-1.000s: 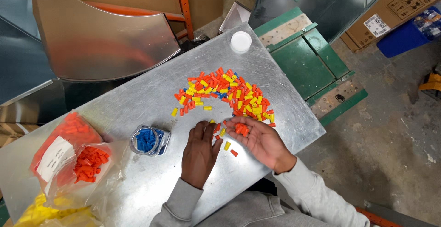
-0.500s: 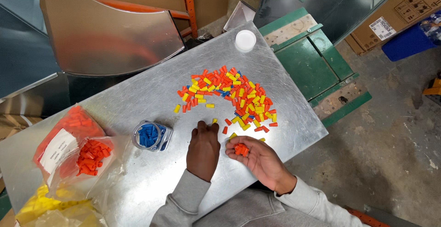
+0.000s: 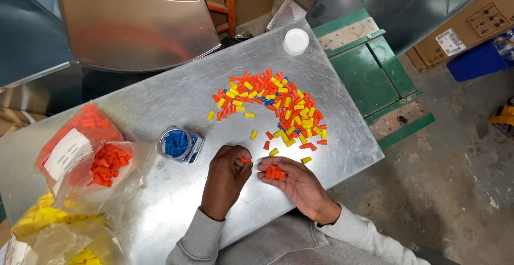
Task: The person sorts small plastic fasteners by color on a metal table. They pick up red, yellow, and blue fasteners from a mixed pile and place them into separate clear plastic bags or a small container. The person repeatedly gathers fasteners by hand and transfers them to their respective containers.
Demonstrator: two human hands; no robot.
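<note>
Right hand (image 3: 292, 182) lies palm-up on the surface (image 3: 176, 99), fingers loosely cupped around a small heap of orange caps (image 3: 274, 173). Left hand (image 3: 227, 182) just beside it, fingers pinching one orange cap (image 3: 244, 160), long axis roughly across toward the right palm. Clear jar (image 3: 179, 144) left of the hands holds blue caps. Bags (image 3: 88, 158) further left hold orange and yellow. Mixed pile (image 3: 276, 107) beyond.

Both arms enter from the bottom middle of the frame in long grey sleeves of soft, sweatshirt-like cloth. Each sleeve ends in a snug cuff at the wrist, beyond which the left hand (image 3: 225, 182) and right hand (image 3: 297, 184) are bare. No gloves, rings or watch show.
</note>
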